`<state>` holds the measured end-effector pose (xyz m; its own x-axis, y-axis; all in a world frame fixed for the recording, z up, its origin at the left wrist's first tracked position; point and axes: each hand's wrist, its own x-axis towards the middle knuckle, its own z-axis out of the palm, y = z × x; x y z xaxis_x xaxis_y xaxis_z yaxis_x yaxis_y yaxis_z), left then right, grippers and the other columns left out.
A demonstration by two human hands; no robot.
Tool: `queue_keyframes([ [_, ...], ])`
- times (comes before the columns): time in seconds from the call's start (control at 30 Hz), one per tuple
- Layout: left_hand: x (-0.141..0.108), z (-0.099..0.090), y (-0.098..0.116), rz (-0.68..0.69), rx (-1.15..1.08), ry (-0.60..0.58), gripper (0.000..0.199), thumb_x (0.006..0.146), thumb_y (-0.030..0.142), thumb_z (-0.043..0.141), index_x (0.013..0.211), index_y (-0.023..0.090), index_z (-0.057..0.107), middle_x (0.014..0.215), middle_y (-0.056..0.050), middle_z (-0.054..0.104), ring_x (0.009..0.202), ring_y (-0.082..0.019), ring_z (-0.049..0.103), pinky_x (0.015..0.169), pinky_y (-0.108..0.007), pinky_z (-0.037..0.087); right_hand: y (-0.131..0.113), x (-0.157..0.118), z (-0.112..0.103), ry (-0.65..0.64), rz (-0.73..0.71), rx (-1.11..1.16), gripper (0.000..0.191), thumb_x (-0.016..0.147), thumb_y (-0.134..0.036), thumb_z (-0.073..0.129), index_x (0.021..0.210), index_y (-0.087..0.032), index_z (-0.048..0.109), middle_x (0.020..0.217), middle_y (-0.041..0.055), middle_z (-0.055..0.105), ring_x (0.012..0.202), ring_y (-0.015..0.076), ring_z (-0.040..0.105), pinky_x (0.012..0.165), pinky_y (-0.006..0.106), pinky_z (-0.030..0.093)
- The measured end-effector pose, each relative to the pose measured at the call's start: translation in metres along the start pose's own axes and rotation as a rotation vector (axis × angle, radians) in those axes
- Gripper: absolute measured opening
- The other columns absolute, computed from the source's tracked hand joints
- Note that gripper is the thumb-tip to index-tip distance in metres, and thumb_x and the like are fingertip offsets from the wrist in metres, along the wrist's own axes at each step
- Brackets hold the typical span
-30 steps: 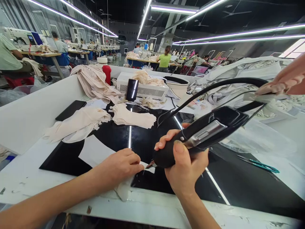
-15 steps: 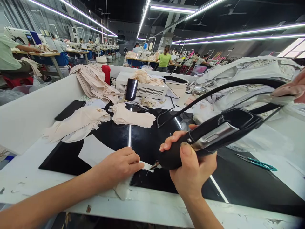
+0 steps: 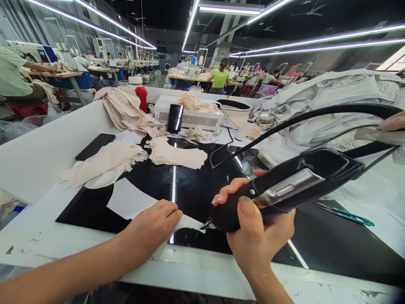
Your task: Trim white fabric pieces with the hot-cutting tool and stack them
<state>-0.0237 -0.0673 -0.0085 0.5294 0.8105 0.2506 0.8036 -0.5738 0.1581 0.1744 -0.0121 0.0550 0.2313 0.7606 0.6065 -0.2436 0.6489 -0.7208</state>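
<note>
My right hand (image 3: 256,223) is wrapped round a black handheld power tool (image 3: 284,185) with a silver lever on its side. The tool's pointed metal tip (image 3: 207,223) touches the end of a thin white sheet piece (image 3: 128,198), possibly fabric. My left hand (image 3: 155,228) presses on that piece with its fingers together, left of the tip. It covers the middle of the piece, and a narrow curved strip runs from the fingers to the tip. Beneath lies a glossy black board (image 3: 202,185).
Beige fabric pieces (image 3: 177,154) are stacked behind, beside a black phone (image 3: 95,146). Another phone (image 3: 175,119) leans on a white vented box (image 3: 196,120). Teal-handled snips (image 3: 348,214) lie right. Another person's hand (image 3: 392,122) is by the thick cable (image 3: 316,112). White fabric (image 3: 341,88) is heaped behind.
My left hand has drawn back slightly left from the tip, showing more of the white strip. The tool's rear end has swung slightly right; its tip stays nearly in place.
</note>
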Motion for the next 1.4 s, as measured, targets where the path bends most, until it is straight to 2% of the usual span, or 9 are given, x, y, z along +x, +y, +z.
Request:
queue_keyframes([
  [0.2, 0.004, -0.006, 0.002, 0.055, 0.073, -0.045, 0.039, 0.088, -0.015, 0.054, 0.108, 0.017, 0.063, 0.12, -0.01, 0.073, 0.106, -0.024, 0.074, 0.087, -0.032, 0.066, -0.002, -0.003, 0.0, 0.005, 0.001, -0.011, 0.042, 0.089, -0.038, 0.092, 0.122, -0.028, 0.069, 0.083, -0.004, 0.074, 0.057, 0.0157, 0.069, 0.054, 0.032, 0.062],
  [0.33, 0.004, -0.006, 0.002, 0.084, 0.178, -0.058, 0.04, 0.088, -0.014, 0.052, 0.111, 0.016, 0.064, 0.118, -0.01, 0.076, 0.103, -0.023, 0.075, 0.085, -0.03, 0.066, -0.004, -0.004, 0.0, -0.006, -0.002, -0.015, 0.041, 0.09, -0.038, 0.091, 0.122, -0.028, 0.068, 0.082, -0.004, 0.075, 0.057, 0.016, 0.069, 0.053, 0.032, 0.061],
  [0.53, -0.002, 0.006, 0.01, 0.089, 0.296, 0.045, 0.04, 0.094, -0.011, 0.055, 0.124, 0.012, 0.066, 0.116, -0.012, 0.079, 0.098, -0.023, 0.078, 0.076, -0.028, 0.064, -0.007, -0.006, 0.003, 0.006, 0.013, 0.0, 0.042, 0.088, -0.037, 0.092, 0.121, -0.028, 0.068, 0.081, -0.0044, 0.075, 0.056, 0.016, 0.069, 0.053, 0.032, 0.061],
  [0.63, -0.005, 0.014, 0.021, 0.071, 0.321, 0.146, 0.029, 0.102, 0.002, 0.064, 0.13, 0.012, 0.067, 0.117, -0.015, 0.08, 0.1, -0.026, 0.081, 0.072, -0.029, 0.063, -0.008, -0.007, 0.002, 0.0, 0.025, 0.006, 0.042, 0.088, -0.038, 0.092, 0.121, -0.028, 0.069, 0.081, -0.0045, 0.075, 0.056, 0.0159, 0.069, 0.054, 0.032, 0.061],
  [0.7, -0.006, 0.018, 0.029, 0.052, 0.32, 0.196, 0.025, 0.109, 0.024, 0.071, 0.131, 0.014, 0.067, 0.124, -0.018, 0.08, 0.11, -0.029, 0.081, 0.078, -0.032, 0.065, -0.009, -0.008, 0.001, -0.007, 0.035, 0.003, 0.042, 0.088, -0.038, 0.092, 0.122, -0.029, 0.069, 0.082, -0.0046, 0.075, 0.057, 0.0162, 0.069, 0.055, 0.033, 0.062],
  [0.77, -0.006, 0.022, 0.035, 0.035, 0.318, 0.22, 0.041, 0.109, 0.048, 0.075, 0.133, 0.016, 0.068, 0.129, -0.021, 0.079, 0.118, -0.032, 0.08, 0.086, -0.036, 0.067, -0.009, -0.008, 0.001, -0.012, 0.05, 0.002, 0.042, 0.087, -0.039, 0.092, 0.121, -0.029, 0.069, 0.082, -0.0045, 0.075, 0.057, 0.0163, 0.07, 0.056, 0.033, 0.062],
  [0.83, -0.007, 0.024, 0.038, 0.027, 0.327, 0.221, 0.055, 0.104, 0.061, 0.077, 0.135, 0.016, 0.069, 0.131, -0.023, 0.079, 0.12, -0.034, 0.08, 0.09, -0.038, 0.068, -0.009, -0.007, 0.002, -0.008, 0.068, 0.006, 0.042, 0.087, -0.039, 0.093, 0.121, -0.029, 0.07, 0.082, -0.0046, 0.074, 0.057, 0.0166, 0.069, 0.056, 0.034, 0.062],
  [1.03, -0.009, 0.028, 0.04, 0.023, 0.333, 0.241, 0.067, 0.097, 0.066, 0.084, 0.138, 0.015, 0.07, 0.136, -0.027, 0.078, 0.123, -0.038, 0.08, 0.095, -0.042, 0.068, -0.001, 0.005, 0.014, 0.053, 0.041, 0.047, 0.045, 0.084, -0.04, 0.094, 0.118, -0.028, 0.068, 0.08, -0.0052, 0.073, 0.054, 0.0166, 0.067, 0.052, 0.034, 0.06],
  [1.4, -0.01, 0.031, 0.042, 0.019, 0.285, 0.261, 0.066, 0.098, 0.065, 0.083, 0.138, 0.014, 0.07, 0.138, -0.028, 0.077, 0.126, -0.038, 0.079, 0.101, -0.044, 0.067, 0.016, 0.006, 0.023, -0.034, 0.053, 0.054, 0.035, 0.091, -0.035, 0.088, 0.118, -0.029, 0.067, 0.084, -0.0067, 0.073, 0.057, 0.0139, 0.068, 0.055, 0.03, 0.062],
])
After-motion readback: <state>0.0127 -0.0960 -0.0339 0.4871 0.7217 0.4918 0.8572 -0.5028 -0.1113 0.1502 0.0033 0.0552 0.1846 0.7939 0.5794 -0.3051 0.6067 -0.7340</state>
